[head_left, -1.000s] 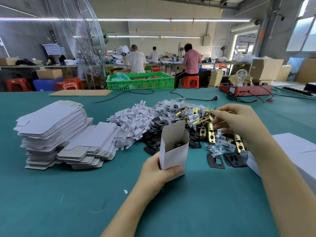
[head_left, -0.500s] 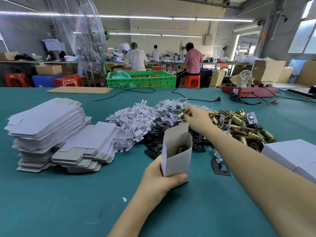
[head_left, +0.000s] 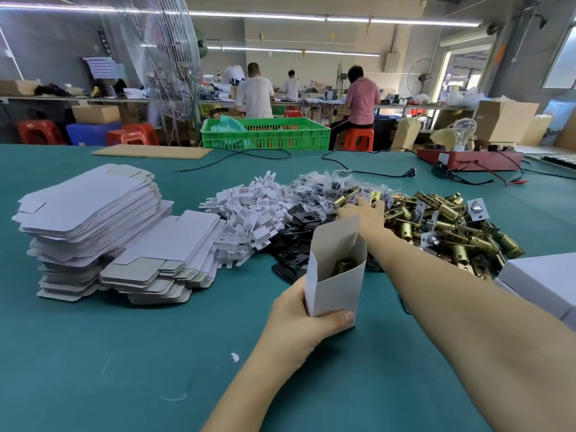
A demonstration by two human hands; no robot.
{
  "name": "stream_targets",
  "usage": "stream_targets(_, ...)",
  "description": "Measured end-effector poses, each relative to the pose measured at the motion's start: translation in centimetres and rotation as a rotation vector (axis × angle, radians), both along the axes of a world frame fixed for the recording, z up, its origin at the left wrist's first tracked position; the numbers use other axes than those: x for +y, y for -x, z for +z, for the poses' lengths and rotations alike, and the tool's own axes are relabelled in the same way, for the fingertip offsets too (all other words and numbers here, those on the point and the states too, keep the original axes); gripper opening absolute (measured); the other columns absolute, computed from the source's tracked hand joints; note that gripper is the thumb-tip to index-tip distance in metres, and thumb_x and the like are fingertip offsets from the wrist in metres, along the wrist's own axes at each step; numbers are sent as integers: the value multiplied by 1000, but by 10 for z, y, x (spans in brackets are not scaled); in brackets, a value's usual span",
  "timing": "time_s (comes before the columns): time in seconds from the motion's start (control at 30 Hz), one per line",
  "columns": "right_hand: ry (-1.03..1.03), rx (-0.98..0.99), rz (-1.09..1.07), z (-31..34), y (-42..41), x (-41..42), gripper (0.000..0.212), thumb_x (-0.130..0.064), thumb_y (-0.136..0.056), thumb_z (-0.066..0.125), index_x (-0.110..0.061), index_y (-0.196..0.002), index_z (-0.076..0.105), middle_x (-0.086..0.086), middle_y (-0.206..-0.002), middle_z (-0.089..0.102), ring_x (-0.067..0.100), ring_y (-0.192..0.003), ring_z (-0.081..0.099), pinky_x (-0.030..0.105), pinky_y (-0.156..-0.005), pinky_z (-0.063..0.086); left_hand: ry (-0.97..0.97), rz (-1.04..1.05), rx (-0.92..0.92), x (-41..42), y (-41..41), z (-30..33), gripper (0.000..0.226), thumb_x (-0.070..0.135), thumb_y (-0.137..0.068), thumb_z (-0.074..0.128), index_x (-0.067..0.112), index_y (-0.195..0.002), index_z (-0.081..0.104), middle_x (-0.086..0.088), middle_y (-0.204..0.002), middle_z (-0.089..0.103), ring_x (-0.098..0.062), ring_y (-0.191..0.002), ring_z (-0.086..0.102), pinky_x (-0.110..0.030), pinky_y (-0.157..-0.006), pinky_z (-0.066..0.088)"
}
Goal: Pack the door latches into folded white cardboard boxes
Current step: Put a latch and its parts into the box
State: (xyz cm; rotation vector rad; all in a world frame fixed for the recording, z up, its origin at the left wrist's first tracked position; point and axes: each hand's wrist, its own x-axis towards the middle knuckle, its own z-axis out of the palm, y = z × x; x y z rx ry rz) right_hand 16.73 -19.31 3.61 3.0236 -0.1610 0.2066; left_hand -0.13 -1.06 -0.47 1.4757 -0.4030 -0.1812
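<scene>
My left hand (head_left: 299,325) grips an upright folded white box (head_left: 335,275) with its top flap open; a brass latch (head_left: 343,265) shows inside it. My right hand (head_left: 361,213) reaches beyond the box, fingers spread on the heap of small clear bags (head_left: 318,188), next to a brass latch lying there. I see nothing held in it. The pile of brass door latches (head_left: 452,226) lies to the right of that hand. Black plates (head_left: 299,241) and white plastic inserts (head_left: 249,213) lie left of it. Stacks of flat white box blanks (head_left: 90,213) stand at the left.
Closed white boxes (head_left: 542,282) sit at the right edge of the green table (head_left: 124,353). Farther back are a cardboard sheet (head_left: 152,151), black cables (head_left: 367,171), a red device with a bulb (head_left: 467,157) and a green crate (head_left: 265,134). People work at distant benches.
My right hand has moved left from the latch pile to the heap of clear bags behind the box. My left hand still holds the box in the same place.
</scene>
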Motion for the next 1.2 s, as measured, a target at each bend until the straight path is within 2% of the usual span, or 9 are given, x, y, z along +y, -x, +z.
stream_targets(0.13,-79,-23,-31,2,0,0,23,-7,-90,44,-17,-95,63,2,-103,60,25,-133,30,52,-109,15,-4,3,-7,0,0,1,36,21,-61,80,37,-92,71,4,-96,74,-9,-89,66,-20,-76,53)
stream_targets(0.27,-78,70,-40,7,-1,0,29,-12,-92,41,-24,-111,60,6,-120,56,28,-133,29,53,-108,13,-23,3,-16,0,1,0,38,33,-56,79,38,-93,70,6,-95,73,-8,-88,66,-21,-76,53)
stream_targets(0.4,-70,79,-89,10,-1,9,22,-2,-87,43,-18,-72,48,2,-80,45,31,-126,33,58,-109,10,-44,19,-22,0,-1,0,36,30,-59,79,41,-92,70,7,-96,74,-6,-88,66,-18,-74,52)
stream_targets(0.63,-150,-25,-89,7,3,9,28,4,-83,40,-18,-65,45,0,-73,42,26,-112,42,43,-99,23,-19,18,-11,0,-1,-1,34,19,-63,79,36,-92,71,6,-95,74,-7,-88,67,-17,-71,51)
stream_targets(0.73,-341,-19,-116,15,6,6,28,-3,-89,40,-13,-92,66,4,-84,52,29,-111,46,41,-99,26,-20,21,1,0,-2,-1,37,21,-62,80,35,-95,70,5,-98,74,-10,-93,68,-19,-74,52)
stream_targets(0.8,-501,-42,-115,18,11,2,37,-5,-92,39,-15,-115,65,4,-82,52,29,-99,47,42,-98,28,-20,20,3,1,-1,-1,39,21,-62,80,33,-97,70,6,-98,75,-9,-92,68,-17,-72,52)
stream_targets(0.93,-769,-146,5,19,29,-6,31,-8,-96,38,-16,-105,67,12,-107,61,32,-103,53,39,-89,41,-26,22,-3,0,1,2,42,22,-61,80,33,-100,69,8,-98,75,-6,-91,68,-16,-72,51)
stream_targets(1.03,-1114,-310,39,28,51,-6,36,-6,-98,41,-6,-132,56,11,-132,57,24,-114,54,37,-99,41,-37,25,-5,1,0,2,43,22,-61,80,34,-100,69,10,-99,75,-7,-93,68,-17,-74,52)
stream_targets(1.2,-1428,-611,59,61,101,-8,31,-16,-86,71,-8,-115,66,2,-108,68,9,-90,62,27,-88,48,-66,68,-4,3,-1,1,35,24,-58,83,40,-88,73,11,-95,75,-8,-91,70,-17,-71,53)
